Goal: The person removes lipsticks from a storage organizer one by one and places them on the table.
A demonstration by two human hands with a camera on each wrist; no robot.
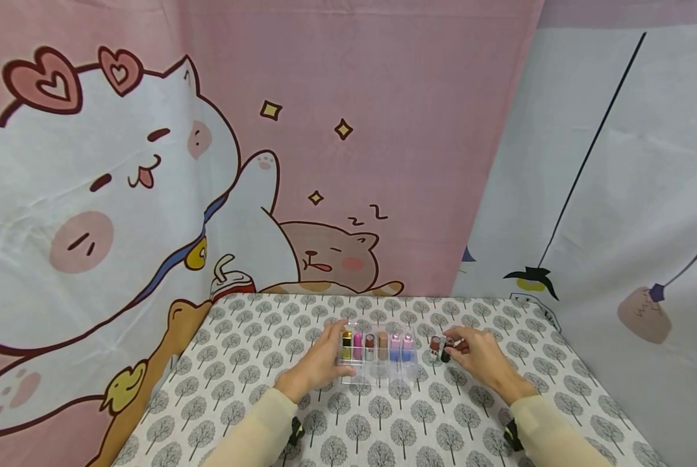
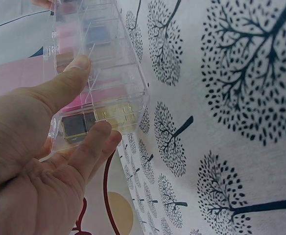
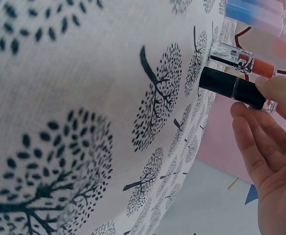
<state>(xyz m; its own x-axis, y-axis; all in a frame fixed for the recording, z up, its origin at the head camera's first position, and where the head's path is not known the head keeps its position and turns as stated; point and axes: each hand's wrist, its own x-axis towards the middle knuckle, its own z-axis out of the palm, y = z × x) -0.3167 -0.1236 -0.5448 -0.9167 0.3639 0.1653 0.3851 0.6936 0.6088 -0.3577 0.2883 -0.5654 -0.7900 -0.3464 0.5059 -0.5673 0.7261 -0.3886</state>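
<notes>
A clear plastic lipstick organizer lies on the table, its left end gripped between the thumb and fingers of my left hand. Several tubes fill its back row. From the left come a gold-and-black one, a bright pink one, a red-brown one, a tan one and pink-and-blue ones. To the right of the organizer, my right hand pinches the upper end of an upright black lipstick tube. Just left of it stands a clear tube with a red-orange top.
A cloth printed with grey trees covers the table. Behind it hangs a pink curtain with cartoon animals, and a pale curtain closes off the right side.
</notes>
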